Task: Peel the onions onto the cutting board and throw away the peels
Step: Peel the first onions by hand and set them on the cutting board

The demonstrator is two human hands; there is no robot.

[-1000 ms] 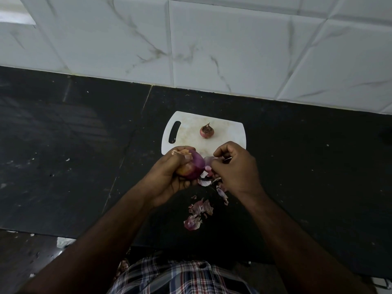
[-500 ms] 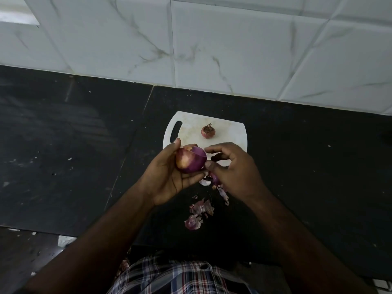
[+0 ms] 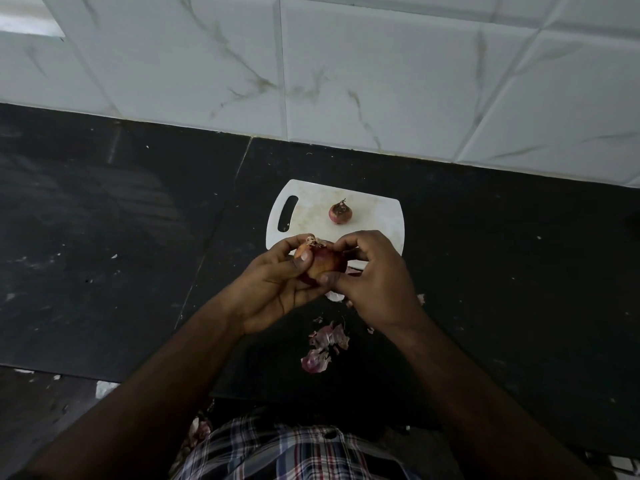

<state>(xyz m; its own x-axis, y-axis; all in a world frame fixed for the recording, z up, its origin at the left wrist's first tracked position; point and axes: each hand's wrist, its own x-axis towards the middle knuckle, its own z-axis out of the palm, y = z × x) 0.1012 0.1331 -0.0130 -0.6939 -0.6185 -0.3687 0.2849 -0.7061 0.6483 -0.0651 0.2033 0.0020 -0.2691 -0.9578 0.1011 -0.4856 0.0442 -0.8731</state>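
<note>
Here the left hand [image 3: 277, 289] cradles the onion [image 3: 323, 263] from below and behind, its fingers [image 3: 304, 256] curled round the bulb and gripping it, thumb pressed on the near face. That hold probably steadies the bulb so the other hand can work at the skin. The right hand [image 3: 377, 282] comes in from the other side, fingers bent and closed against the onion's right flank and top, apparently pinching at the skin; whether a strip of peel is actually caught between them cannot be told.

The onion is held above the near edge of the cutting board [image 3: 374, 216], not resting on it, likely so that scraps drop close by. Its dry tufted end points up and away from the person, toward the wall, so its long axis runs tilted from the palm up to that tuft.

A second onion [image 3: 340, 213], unpeeled, sits upright on the board, tip up, well apart from the hands. Loose peels [image 3: 325, 344] lie on the dark worktop [image 3: 121, 237] near the person rather than on the board, and will need gathering for the bin.
</note>
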